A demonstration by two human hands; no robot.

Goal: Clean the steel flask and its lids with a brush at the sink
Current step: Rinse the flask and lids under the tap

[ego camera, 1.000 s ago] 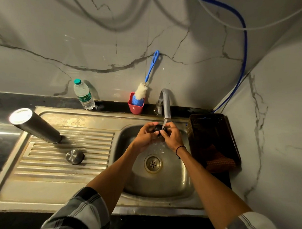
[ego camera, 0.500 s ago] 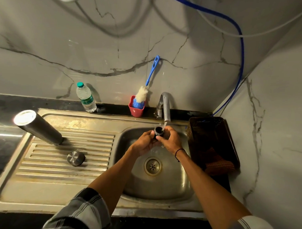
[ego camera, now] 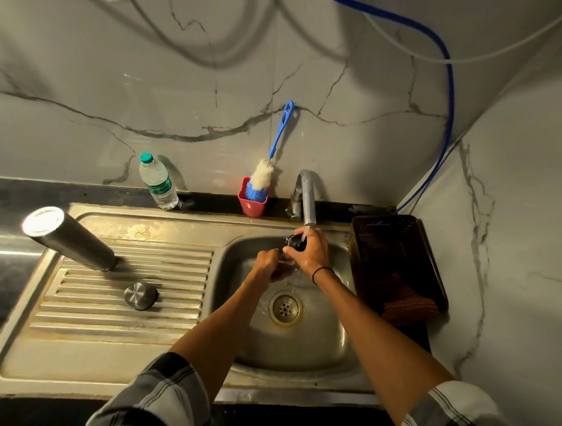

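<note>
Left hand (ego camera: 268, 264) dropped below, fingers curled, right hand (ego camera: 311, 251) gripping black lid (ego camera: 295, 241)

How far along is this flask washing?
Early, it seems. The right hand holds a small dark lid under the running tap. The flask and steel cap wait on the drainer; the brush sits untouched in its cup.

Grey-veined marble walls (ego camera: 205, 88) meet in a corner beyond and right of the hands. A blue hose (ego camera: 449, 89) and a white cable (ego camera: 491, 56) hang across them. A dark desk (ego camera: 5, 197) runs left, under dim warm light.
</note>
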